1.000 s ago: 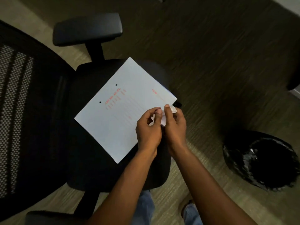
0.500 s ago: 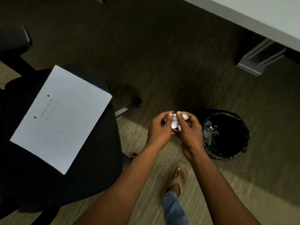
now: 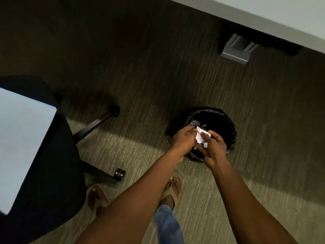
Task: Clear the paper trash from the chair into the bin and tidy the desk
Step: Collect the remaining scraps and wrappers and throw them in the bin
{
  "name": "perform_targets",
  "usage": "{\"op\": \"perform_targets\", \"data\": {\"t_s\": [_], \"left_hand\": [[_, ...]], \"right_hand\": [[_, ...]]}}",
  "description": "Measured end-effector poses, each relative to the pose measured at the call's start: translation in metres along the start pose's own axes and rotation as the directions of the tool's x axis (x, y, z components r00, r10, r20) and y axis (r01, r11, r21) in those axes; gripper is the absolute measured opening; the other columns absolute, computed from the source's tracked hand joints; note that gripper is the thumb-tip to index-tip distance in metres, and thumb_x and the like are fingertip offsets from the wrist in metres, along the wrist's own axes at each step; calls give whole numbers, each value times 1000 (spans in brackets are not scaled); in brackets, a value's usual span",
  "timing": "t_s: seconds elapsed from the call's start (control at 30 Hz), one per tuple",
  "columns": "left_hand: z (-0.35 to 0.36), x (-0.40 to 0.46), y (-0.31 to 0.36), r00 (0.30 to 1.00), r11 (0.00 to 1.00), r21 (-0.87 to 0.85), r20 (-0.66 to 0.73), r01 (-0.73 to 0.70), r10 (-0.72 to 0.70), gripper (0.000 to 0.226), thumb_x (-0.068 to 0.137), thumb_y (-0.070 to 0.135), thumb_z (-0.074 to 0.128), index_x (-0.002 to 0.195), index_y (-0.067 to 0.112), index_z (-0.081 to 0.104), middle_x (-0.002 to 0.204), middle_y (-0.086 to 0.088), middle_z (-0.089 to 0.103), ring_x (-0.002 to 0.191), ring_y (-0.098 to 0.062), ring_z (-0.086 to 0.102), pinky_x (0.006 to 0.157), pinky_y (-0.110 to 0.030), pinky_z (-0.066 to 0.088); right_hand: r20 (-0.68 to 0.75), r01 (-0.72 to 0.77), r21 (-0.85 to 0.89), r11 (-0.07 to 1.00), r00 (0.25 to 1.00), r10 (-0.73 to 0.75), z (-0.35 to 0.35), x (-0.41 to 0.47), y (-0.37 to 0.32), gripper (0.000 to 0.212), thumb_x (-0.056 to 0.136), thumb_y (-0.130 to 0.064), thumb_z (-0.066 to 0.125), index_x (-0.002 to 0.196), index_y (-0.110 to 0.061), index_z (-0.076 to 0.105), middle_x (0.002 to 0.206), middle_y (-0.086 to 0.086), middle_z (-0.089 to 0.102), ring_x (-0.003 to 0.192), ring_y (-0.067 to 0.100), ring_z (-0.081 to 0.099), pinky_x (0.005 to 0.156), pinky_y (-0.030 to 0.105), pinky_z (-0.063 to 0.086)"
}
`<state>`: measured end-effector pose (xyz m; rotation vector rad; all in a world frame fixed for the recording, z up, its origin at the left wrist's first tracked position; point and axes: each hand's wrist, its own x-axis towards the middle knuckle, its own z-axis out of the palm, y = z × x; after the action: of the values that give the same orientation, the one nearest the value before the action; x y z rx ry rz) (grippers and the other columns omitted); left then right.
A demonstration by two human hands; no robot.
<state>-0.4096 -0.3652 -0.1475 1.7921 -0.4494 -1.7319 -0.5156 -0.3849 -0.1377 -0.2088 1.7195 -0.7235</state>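
A small crumpled white paper scrap [image 3: 200, 137] is pinched between my left hand [image 3: 183, 138] and my right hand [image 3: 213, 147]. Both hands hover over the near left rim of the round bin [image 3: 226, 124], which has a black liner and some paper inside. A large white sheet [image 3: 22, 138] lies flat on the black chair seat [image 3: 51, 182] at the left edge of the head view.
The chair's base legs and castors [image 3: 119, 174] stick out onto the carpet between the chair and the bin. My two sandalled feet [image 3: 173, 189] stand just below the hands. A grey desk edge [image 3: 263, 25] and its metal leg foot [image 3: 237, 50] run across the top right.
The view has swung right, away from the chair. Both hands carried the crumpled scrap from beside the seat to above the bin's rim. The white sheet stays on the seat.
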Motion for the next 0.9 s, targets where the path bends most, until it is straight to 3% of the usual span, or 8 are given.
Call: {"op": "perform_targets", "data": {"t_s": [0.1, 0.23, 0.33, 0.43, 0.53, 0.63, 0.8, 0.9], "left_hand": [[17, 14, -12, 999, 999, 26, 40, 34, -35, 35, 100, 22, 55, 134, 23, 66, 130, -4, 71, 117, -21, 67, 89, -28, 56], [33, 36, -28, 995, 995, 54, 54, 82, -85, 53, 95, 21, 53, 147, 29, 53, 141, -7, 64, 124, -25, 61, 108, -42, 50], [39, 48, -39, 988, 991, 42, 76, 130, -133, 64, 90, 20, 55, 151, 34, 47, 140, -7, 63, 114, -21, 61, 94, -33, 51], [40, 56, -49, 983, 986, 56, 83, 159, -163, 58, 98, 21, 54, 154, 31, 43, 151, -8, 54, 134, -29, 53, 112, -45, 46], [36, 56, -53, 982, 985, 40, 80, 170, -173, 55, 97, 23, 54, 152, 29, 47, 150, -9, 56, 135, -30, 54, 115, -51, 44], [22, 52, -49, 991, 991, 36, 40, 127, -129, 48, 98, 22, 54, 146, 22, 54, 142, -7, 64, 128, -25, 60, 113, -47, 47], [-26, 31, -25, 996, 998, 56, -93, 9, -4, 39, 101, 21, 60, 139, 16, 58, 124, -8, 73, 118, -24, 67, 108, -42, 51], [-74, 13, -10, 980, 991, 98, -169, -89, 105, 36, 100, 21, 62, 135, 16, 61, 106, 3, 74, 101, -10, 69, 88, -21, 52]], "right_hand": [[0, -47, -8, 999, 999, 47, -11, 28, 4, 38, 97, 1, 65, 134, -5, 56, 100, 11, 67, 79, 18, 66, 66, 35, 63], [36, -93, -34, 995, 995, 94, -24, 63, 17, 35, 103, -9, 59, 138, -3, 57, 122, 15, 66, 104, 27, 66, 96, 45, 57], [86, -116, -30, 993, 989, 118, -32, 77, 24, 19, 104, -13, 55, 120, -12, 65, 120, 13, 66, 104, 28, 66, 95, 45, 56], [65, -115, -15, 993, 991, 116, -37, 85, 30, 23, 106, -17, 52, 127, -14, 60, 111, 4, 63, 97, 20, 61, 96, 47, 55], [51, -120, -31, 992, 991, 121, -36, 82, 31, 25, 107, -22, 51, 129, -16, 62, 113, 1, 63, 105, 20, 60, 92, 44, 53], [27, -77, -78, 994, 996, 80, -26, 73, 31, 32, 104, -22, 57, 134, -12, 61, 117, 3, 64, 115, 23, 61, 89, 42, 55], [76, 32, -131, 991, 997, -23, 14, 43, 38, 37, 101, -18, 63, 137, -15, 57, 110, 5, 70, 100, 20, 67, 81, 39, 55], [143, 84, -136, 987, 988, -65, 50, 11, 49, 34, 100, -19, 65, 133, -20, 59, 113, 5, 68, 95, 16, 67, 70, 32, 53]]}}
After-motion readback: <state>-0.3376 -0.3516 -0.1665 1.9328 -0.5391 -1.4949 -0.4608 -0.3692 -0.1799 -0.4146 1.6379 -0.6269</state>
